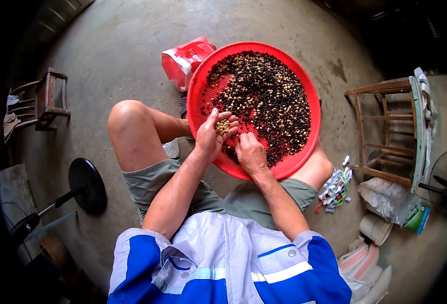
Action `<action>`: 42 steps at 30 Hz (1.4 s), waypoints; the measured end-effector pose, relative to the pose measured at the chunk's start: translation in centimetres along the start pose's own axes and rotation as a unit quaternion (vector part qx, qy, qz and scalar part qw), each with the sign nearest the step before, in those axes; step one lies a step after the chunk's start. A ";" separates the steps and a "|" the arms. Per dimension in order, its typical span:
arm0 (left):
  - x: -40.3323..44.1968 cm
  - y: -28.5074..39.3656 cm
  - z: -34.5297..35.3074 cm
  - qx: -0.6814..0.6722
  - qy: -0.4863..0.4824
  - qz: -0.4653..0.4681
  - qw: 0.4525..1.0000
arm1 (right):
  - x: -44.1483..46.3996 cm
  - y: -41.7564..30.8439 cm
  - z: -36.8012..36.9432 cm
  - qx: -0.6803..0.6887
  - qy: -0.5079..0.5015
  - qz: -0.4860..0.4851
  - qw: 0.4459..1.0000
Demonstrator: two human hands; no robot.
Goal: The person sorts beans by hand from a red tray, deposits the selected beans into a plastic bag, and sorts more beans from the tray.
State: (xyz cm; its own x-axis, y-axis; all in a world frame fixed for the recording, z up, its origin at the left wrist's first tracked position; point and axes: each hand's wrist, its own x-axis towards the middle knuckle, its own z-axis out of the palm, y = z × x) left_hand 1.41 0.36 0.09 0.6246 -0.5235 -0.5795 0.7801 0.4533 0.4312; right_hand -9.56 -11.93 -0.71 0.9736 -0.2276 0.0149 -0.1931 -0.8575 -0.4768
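Note:
A round red mesh tray [314, 129] rests on my lap, holding a spread of dark and pale round beans or seeds [271, 91]. Over its near left part my left hand [211, 138] is turned palm up and cupped around a small heap of pale beans [223, 126]. Just to the right, my right hand [252, 153] is back-up and low at the tray's near side, its fingers bent together among the beans. Whatever its fingertips hold is hidden. Red mesh shows through bare patches near both hands.
A red and white bag [183, 61] stands behind the tray's left edge. Wooden chairs [48, 101] are at left, with a wooden frame [385, 126] at right. Crumpled wrappers [336, 190], a white bucket [375, 228], a fan [444, 187] and a round black base [86, 185] surround me.

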 end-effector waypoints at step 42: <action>-0.1 0.1 0.2 -0.012 0.000 0.011 1.000 | -0.4 -0.8 -0.3 0.096 -0.017 -0.062 0.993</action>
State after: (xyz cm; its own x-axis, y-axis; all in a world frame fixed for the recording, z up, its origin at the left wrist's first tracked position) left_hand 1.40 0.32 0.30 0.6418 -0.5131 -0.5700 0.7649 0.4816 0.4278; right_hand -9.88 -11.26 -0.11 0.9926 -0.1080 0.0555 -0.0488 -0.7732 -0.6323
